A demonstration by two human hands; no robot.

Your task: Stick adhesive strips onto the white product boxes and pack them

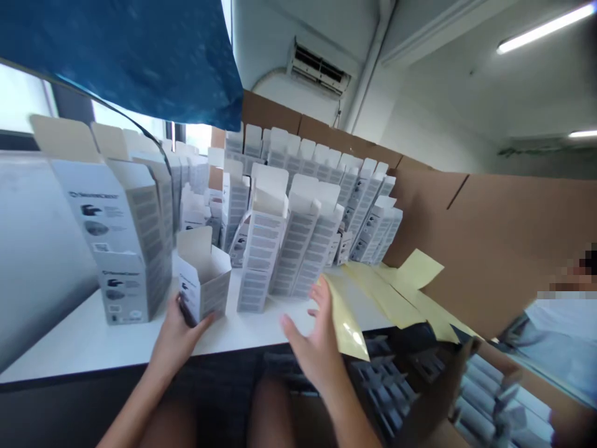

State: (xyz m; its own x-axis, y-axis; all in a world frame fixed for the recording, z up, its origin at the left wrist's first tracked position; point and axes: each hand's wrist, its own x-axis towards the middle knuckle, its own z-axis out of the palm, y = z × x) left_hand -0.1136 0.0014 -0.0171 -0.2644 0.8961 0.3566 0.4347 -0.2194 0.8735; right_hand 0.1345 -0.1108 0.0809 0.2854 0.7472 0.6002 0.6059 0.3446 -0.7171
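My left hand [180, 336] grips the lower part of a small white carton [215, 287], its thumb along the front and its fingers at the left side. The carton stands upright on the white table with its top flap raised. Something dark shows between the hand and the carton; I cannot make it out. My right hand [319, 339] is raised at the table's front edge, fingers apart and nothing in them. Beside it a glossy yellow sheet [347, 323] hangs over the edge; whether the fingertips touch it I cannot tell. Tall open cartons [261, 255] stand just beyond both hands.
More stacked cartons [124, 249] rise at the left, and rows of them [321, 155] fill the back. Yellow strips [410, 292] lie at the right along a cardboard wall [466, 249]. Below right, a cardboard box holds white cartons [485, 392]. Another person sits at the far right.
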